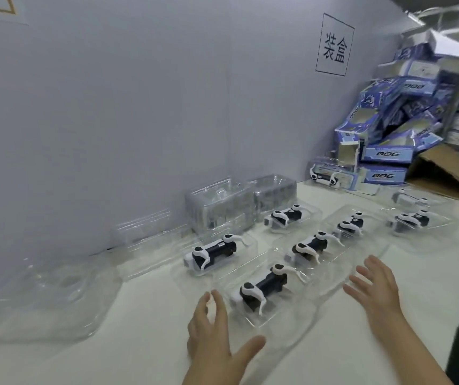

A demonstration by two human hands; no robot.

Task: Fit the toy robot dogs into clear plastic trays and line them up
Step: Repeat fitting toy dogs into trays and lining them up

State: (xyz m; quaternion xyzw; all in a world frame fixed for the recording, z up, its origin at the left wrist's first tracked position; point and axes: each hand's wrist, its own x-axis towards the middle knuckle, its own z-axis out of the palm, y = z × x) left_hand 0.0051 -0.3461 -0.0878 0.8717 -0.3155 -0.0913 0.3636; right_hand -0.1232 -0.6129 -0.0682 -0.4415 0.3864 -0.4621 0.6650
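Plainly, the risk we judge is a lopsided push: our left hand [211, 329] and right hand [375, 290] hover either side of the dog [264, 289], both splayed and holding nothing. If one shoves its tray [292, 312] harder than the other, the thin plastic could slide askew on the table [153, 329], knock the other dogs [310, 245] just beyond the dog, or jolt the dog out of its seat. The dog lies lengthwise in the tray, black body, white legs folded along it. Well left of the dog sit spare trays [53, 298].
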